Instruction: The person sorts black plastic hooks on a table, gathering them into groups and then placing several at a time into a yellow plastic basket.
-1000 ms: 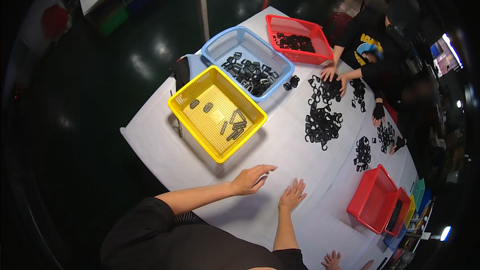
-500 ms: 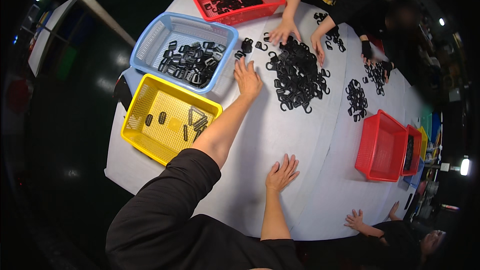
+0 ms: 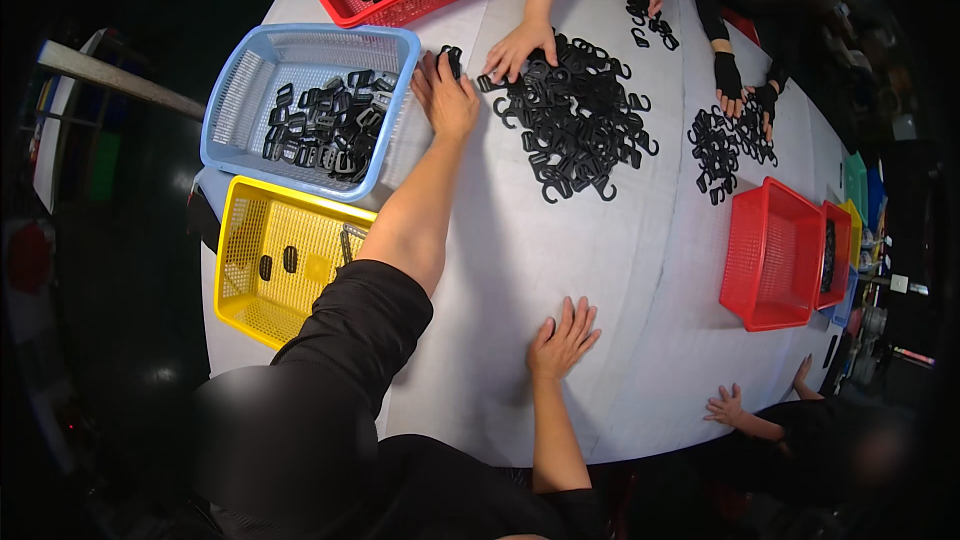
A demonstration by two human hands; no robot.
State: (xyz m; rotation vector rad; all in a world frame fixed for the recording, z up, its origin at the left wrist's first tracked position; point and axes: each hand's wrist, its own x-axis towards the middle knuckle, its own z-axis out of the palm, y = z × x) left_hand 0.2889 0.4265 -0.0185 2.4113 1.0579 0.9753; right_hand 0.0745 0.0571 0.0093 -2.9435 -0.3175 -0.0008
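My left arm reaches over the yellow basket (image 3: 240,285) to the far left part of the table. There my left hand (image 3: 448,105) lies beside the blue basket (image 3: 215,115), fingers stretched out and apart. Its fingertips touch or partly cover a few small black plastic pieces (image 3: 452,57); how many lie under them is hidden. Black buckle-like pieces (image 3: 325,120) fill part of the blue basket. My right hand (image 3: 562,340) rests open and flat on the white table (image 3: 500,380), holding nothing. A large heap of black plastic hooks (image 3: 575,120) lies farther ahead.
Across the table a co-worker's hand (image 3: 522,48) touches the heap's left edge. Gloved hands (image 3: 728,80) work at smaller hook piles (image 3: 717,155). A red basket (image 3: 410,0) with black pieces stands at the far left, another red basket (image 3: 770,255) at right. A person's hand (image 3: 725,405) rests lower right.
The whole view has shifted a little. My left hand has moved forward over the loose black pieces beside the blue basket. The co-worker's hand has moved down at the heap's edge. My right hand stays put.
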